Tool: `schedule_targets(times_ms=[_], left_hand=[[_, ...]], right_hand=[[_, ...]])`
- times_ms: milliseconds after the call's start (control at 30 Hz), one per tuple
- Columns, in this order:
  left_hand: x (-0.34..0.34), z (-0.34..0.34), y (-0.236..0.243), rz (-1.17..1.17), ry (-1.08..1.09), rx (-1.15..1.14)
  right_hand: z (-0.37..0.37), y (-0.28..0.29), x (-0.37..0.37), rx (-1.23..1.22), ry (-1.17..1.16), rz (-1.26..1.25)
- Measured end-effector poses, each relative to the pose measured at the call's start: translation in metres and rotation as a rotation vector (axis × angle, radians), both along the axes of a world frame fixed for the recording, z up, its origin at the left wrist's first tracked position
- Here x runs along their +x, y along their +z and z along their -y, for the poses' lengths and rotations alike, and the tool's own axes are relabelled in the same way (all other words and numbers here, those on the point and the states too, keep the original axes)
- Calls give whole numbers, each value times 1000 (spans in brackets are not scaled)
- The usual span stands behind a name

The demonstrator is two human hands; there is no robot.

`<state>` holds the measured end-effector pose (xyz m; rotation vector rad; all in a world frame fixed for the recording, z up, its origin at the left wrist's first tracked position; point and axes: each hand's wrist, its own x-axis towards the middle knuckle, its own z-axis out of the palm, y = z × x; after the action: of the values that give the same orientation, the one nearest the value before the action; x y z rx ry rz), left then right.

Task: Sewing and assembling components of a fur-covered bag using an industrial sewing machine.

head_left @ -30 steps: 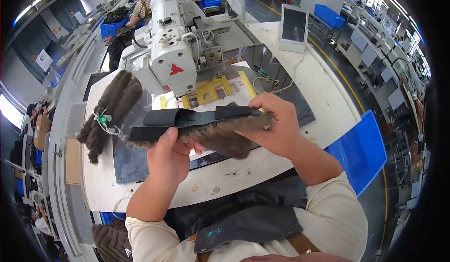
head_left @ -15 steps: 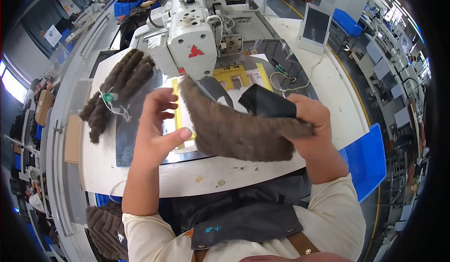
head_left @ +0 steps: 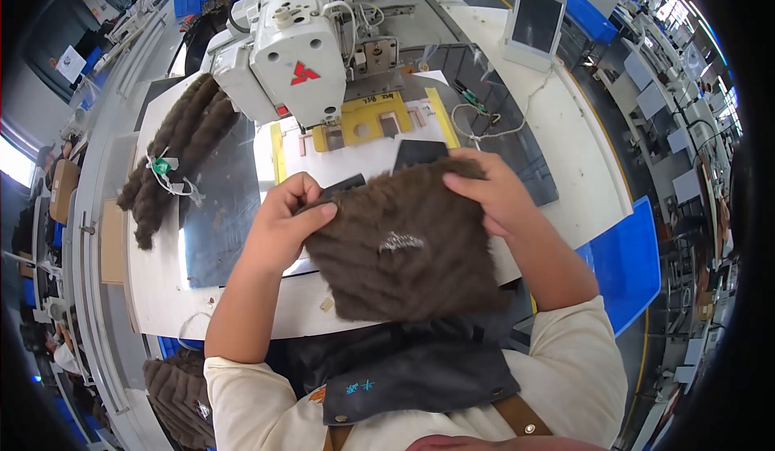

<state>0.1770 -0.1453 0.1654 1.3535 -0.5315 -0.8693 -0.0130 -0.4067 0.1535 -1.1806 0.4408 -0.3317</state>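
Observation:
A brown furry fabric panel (head_left: pixel 404 249) hangs between my hands in front of the sewing machine, its broad face showing a silvery shiny patch near the middle. My left hand (head_left: pixel 295 219) pinches its upper left corner, thumb on top. At the upper right corner my right hand (head_left: pixel 491 193) grips the edge, thumb toward me. Black flaps (head_left: pixel 420 152) stick out behind the panel's top edge. Beyond it lies a yellow-and-white sewing template (head_left: pixel 363 128), partly under the white machine head (head_left: pixel 299 72).
A tied bundle of brown fur strips (head_left: pixel 182 144) lies on the table's left. More brown fur pieces (head_left: pixel 178 394) sit below it. On the right are a small screen (head_left: pixel 533 27), a white cord with snips (head_left: pixel 476 100) and a blue bin (head_left: pixel 626 265).
The panel has swung from edge-on to face-on and come lower, toward me. My left hand, empty before, now grips its left corner. The whole view has shifted slightly.

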Motion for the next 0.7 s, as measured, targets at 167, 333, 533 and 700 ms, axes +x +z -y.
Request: schedule_targets(times_ms=[167, 333, 533, 700], left_hand=[[11, 8, -44, -205, 5, 65], [33, 17, -48, 122, -121, 88], [62, 30, -56, 413, 216, 327], [72, 25, -66, 606, 282, 557]], right_hand=[[13, -45, 34, 64, 328, -141], [26, -56, 75, -114, 363, -143], [38, -53, 104, -208, 322, -218], [66, -51, 94, -618, 164, -336]])
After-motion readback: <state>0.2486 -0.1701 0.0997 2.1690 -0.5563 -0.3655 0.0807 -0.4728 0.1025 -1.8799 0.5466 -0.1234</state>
